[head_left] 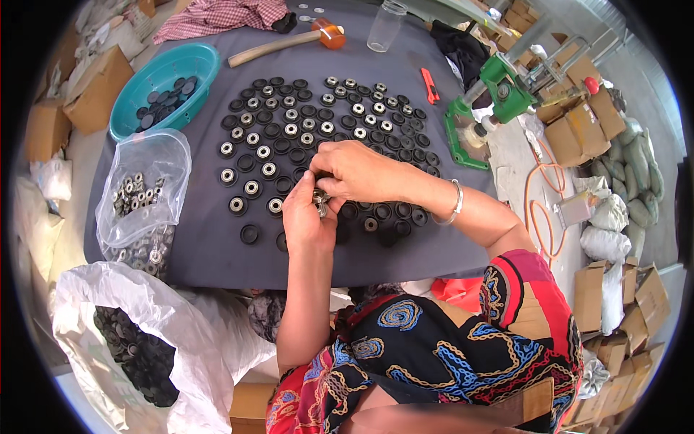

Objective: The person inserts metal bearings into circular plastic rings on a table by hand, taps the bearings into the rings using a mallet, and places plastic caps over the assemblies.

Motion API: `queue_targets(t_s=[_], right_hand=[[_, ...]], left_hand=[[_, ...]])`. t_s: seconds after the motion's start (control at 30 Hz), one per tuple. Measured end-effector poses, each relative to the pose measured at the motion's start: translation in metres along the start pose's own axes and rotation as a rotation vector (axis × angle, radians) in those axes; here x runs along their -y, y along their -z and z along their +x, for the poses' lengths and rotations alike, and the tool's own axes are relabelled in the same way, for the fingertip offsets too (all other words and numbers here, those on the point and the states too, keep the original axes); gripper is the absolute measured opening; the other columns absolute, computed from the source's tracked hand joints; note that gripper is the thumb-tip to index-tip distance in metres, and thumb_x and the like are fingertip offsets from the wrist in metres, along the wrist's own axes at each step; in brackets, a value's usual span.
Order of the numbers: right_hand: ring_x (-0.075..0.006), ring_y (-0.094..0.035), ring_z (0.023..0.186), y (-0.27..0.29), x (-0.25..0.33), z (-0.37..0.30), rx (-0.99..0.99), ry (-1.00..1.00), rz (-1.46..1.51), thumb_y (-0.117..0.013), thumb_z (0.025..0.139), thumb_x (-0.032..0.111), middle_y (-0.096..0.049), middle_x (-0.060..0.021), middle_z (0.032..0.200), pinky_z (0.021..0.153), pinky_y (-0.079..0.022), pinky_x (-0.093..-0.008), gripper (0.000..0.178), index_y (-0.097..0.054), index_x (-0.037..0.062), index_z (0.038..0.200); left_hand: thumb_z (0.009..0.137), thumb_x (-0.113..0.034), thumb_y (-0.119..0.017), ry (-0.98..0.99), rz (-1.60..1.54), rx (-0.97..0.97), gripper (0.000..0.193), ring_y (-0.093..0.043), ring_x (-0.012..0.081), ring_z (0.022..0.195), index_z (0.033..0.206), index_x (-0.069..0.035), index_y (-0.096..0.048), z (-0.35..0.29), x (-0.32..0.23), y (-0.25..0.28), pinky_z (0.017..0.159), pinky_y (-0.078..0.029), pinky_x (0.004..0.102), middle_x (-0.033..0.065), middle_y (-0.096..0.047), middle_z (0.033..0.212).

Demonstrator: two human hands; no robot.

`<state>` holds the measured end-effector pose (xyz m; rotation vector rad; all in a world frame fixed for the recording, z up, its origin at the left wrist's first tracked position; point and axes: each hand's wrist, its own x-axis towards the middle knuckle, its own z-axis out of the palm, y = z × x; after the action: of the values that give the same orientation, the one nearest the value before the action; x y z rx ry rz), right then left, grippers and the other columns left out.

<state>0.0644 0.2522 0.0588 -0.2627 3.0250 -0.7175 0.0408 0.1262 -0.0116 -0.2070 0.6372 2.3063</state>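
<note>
My left hand [308, 215] is closed around a few small metal ball bearings [320, 201], which show between its thumb and fingers. Its fingertips meet those of my right hand [359, 172], which is bent over the table with its fingers curled in; anything they pinch is hidden. Beneath and around both hands lie many black rubber rings [246, 162] in loose rows on the dark grey cloth [210, 239]. Several rings have a shiny bearing [263, 152] seated in the middle, mostly on the left and far side, while others hold none.
On the left stand a teal basin [210, 74] of black discs, a clear bag [177, 173] of bearings and a white sack [202, 347] of black parts. A mallet [278, 48], a glass jar [385, 29], a red cutter [429, 87] and a green hand press [457, 130] sit farther off.
</note>
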Motion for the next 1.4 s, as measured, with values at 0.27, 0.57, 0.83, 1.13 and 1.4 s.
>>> queue_targets(t_s=[0.27, 0.57, 0.83, 1.13, 1.4], right_hand=[[-0.0092, -0.058, 0.067, 0.025, -0.03, -0.018, -0.395, -0.072, 0.102, -0.069, 0.074, 0.008, -0.061, -0.0044, 0.075, 0.062, -0.048, -0.0256, 0.018, -0.063, 0.0, 0.089], [-0.0203, -0.061, 0.065, 0.047, -0.161, -0.08, -0.452, -0.49, -0.072, -0.068, 0.072, 0.01, -0.064, -0.0122, 0.074, 0.064, -0.049, -0.0314, 0.021, -0.065, -0.0021, 0.088], [-0.0231, -0.063, 0.067, 0.033, -0.179, -0.084, -0.364, -0.5, -0.081, -0.067, 0.072, 0.01, -0.064, -0.0137, 0.074, 0.065, -0.05, -0.0337, 0.021, -0.065, -0.0026, 0.088], [-0.0323, -0.065, 0.077, 0.044, -0.172, -0.077, -0.204, -0.437, -0.292, -0.069, 0.073, 0.015, -0.066, -0.0158, 0.082, 0.07, -0.05, -0.0416, 0.025, -0.067, -0.0001, 0.092], [-0.0256, -0.059, 0.076, 0.014, -0.018, -0.032, -0.319, 0.132, -0.07, -0.065, 0.081, 0.003, -0.059, -0.0102, 0.085, 0.067, -0.049, -0.0332, 0.019, -0.064, 0.0032, 0.101]], left_hand=[[0.1, -0.019, -0.041, 0.01, 0.0, 0.1, 0.036, -0.065, 0.0311, 0.093, 0.119, 0.01, -0.05, -0.003, -0.004, 0.001, 0.076, -0.059, 0.0391, 0.0198, -0.061, 0.106], [0.097, -0.016, -0.045, -0.057, -0.117, 0.022, 0.037, -0.061, 0.0389, 0.102, 0.121, 0.011, -0.049, -0.001, -0.019, 0.004, 0.081, -0.057, 0.0404, 0.023, -0.057, 0.111], [0.096, -0.016, -0.045, -0.043, -0.101, 0.002, 0.035, -0.062, 0.038, 0.1, 0.12, 0.01, -0.05, 0.002, -0.017, 0.005, 0.079, -0.058, 0.0398, 0.022, -0.059, 0.109], [0.099, -0.02, -0.043, -0.004, -0.295, 0.066, 0.037, -0.057, 0.042, 0.106, 0.117, 0.011, -0.052, 0.006, -0.014, 0.008, 0.094, -0.051, 0.0515, 0.0248, -0.054, 0.117], [0.103, -0.026, -0.031, 0.034, -0.323, 0.009, 0.044, -0.05, 0.0431, 0.116, 0.122, 0.01, -0.047, -0.003, -0.013, 0.001, 0.103, -0.042, 0.0532, 0.0255, -0.049, 0.125]])
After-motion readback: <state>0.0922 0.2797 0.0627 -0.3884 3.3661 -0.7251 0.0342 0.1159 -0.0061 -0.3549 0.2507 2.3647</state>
